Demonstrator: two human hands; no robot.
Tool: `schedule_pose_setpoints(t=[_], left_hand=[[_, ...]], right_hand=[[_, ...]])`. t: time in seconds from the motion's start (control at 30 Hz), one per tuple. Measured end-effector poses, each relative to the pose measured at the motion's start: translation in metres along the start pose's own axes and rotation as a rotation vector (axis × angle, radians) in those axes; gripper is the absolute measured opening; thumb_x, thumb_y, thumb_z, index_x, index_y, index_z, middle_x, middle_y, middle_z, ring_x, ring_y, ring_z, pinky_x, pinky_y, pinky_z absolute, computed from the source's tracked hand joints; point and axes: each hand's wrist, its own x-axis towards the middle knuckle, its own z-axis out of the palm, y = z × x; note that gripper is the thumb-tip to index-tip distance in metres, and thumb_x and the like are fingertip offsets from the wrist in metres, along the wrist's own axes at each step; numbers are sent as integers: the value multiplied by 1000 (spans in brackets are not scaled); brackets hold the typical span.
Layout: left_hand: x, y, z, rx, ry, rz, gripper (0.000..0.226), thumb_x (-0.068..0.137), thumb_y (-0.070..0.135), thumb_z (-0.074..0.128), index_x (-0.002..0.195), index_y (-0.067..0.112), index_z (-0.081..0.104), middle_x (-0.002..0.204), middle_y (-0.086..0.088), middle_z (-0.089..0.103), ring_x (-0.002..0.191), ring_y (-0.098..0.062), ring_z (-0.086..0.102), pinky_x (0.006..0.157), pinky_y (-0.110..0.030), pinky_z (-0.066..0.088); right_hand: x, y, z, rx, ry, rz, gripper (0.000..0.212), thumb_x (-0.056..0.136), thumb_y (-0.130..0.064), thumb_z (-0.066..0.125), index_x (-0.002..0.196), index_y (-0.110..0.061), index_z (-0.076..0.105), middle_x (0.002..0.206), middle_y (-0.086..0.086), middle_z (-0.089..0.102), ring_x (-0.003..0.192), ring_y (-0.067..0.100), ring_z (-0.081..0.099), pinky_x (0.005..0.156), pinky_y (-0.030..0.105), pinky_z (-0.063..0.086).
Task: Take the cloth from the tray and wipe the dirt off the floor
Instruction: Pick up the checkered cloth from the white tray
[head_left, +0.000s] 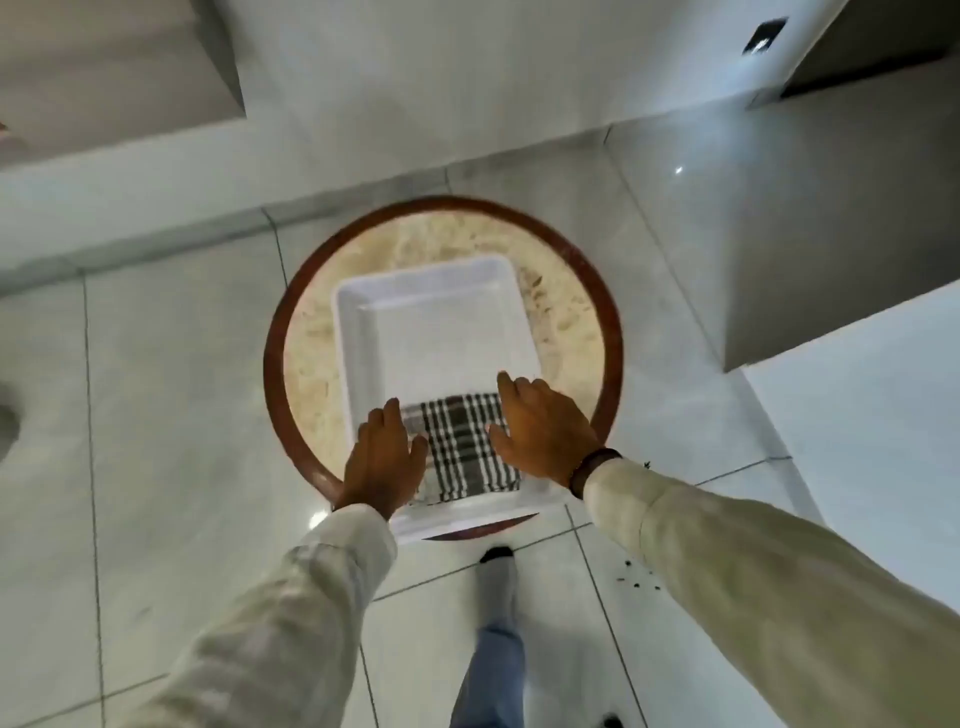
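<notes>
A white plastic tray (363, 332) sits on a small round table (311, 338) with a dark red-brown rim, its near edge overhanging the table's near edge. The checked cloth (457, 447), dark and white, lies folded flat in the near half of the tray, against its near wall; the far half of the tray is bare.

Both hands are over the cloth, one on each side. The left hand (384, 457) rests at the cloth's left edge, the right hand (540, 431) at its right edge, a dark band on that wrist. On both, the fingers are spread and flat, gripping nothing; whether they touch the fabric or hover just above it cannot be told.

The cloth looks soft, light and limp, so it will likely sag and unfold once lifted. A pinch on a folded edge or a corner, or gathering the middle into a bunch, should hold it well; the light tray may shift if the cloth drags against its wall.

The dirt (636, 577), a scatter of small dark specks, lies on the pale tiled floor (182, 415) near the table, under the right forearm.
</notes>
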Motion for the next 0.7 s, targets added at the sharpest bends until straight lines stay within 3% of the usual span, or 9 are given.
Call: schedule_pose_setpoints(t=[0.07,0.2,0.3,0.4,0.47,0.57,0.63,0.7], left_hand=[[24,-12,30,-122,-6,-106,54,105,27,52,151,4,39,150,-22,49,137,-43,52,112,-53,48],[39,-25,77,-192,71,-273,42,100,22,60,135,1,49,137,-23,52,124,-46,58,102,-55,51],[50,-30,90,-214,130,-332,39,95,15,62,129,0,51,133,-24,59,121,-46,60,99,-55,56],[59,-29,87,-425,79,-459,44,91,14,65,132,5,51,132,-18,67,120,-43,66,102,-53,59],[57,-26,79,-542,42,-506,45,90,16,69,133,9,59,131,-14,71,118,-39,68,104,-52,59],[40,-5,60,-693,-5,-450,41,89,12,68,130,15,66,120,-7,76,113,-33,72,99,-51,61],[20,17,45,-759,-43,-372,38,90,8,69,126,17,63,112,-2,74,109,-30,72,94,-47,62],[-4,46,30,-731,-80,-255,41,87,9,73,124,22,60,113,-5,72,105,-30,73,94,-50,63]], right_hand=[[27,-6,38,101,-67,134,69,104,-31,50,157,6,27,145,25,54,128,41,55,96,46,53],[51,-20,91,240,-118,334,83,96,-24,63,159,8,20,150,26,45,130,41,53,102,45,53],[60,-22,108,421,-66,526,75,88,-16,74,150,2,35,144,21,47,125,40,58,100,46,55],[67,-17,113,685,-109,710,67,82,-5,77,141,2,45,135,20,59,123,40,63,99,45,56],[65,-11,111,845,-155,747,45,79,-6,78,122,3,67,112,15,74,111,36,73,89,40,62],[44,-2,89,1046,-166,771,16,80,-10,79,91,1,79,88,12,80,85,26,77,80,39,67],[20,8,67,1122,-130,779,10,82,-13,79,76,-5,77,74,5,74,68,18,69,63,27,61],[-13,24,43,1183,-80,780,10,82,-15,80,84,-5,79,82,7,78,71,17,69,67,27,59]])
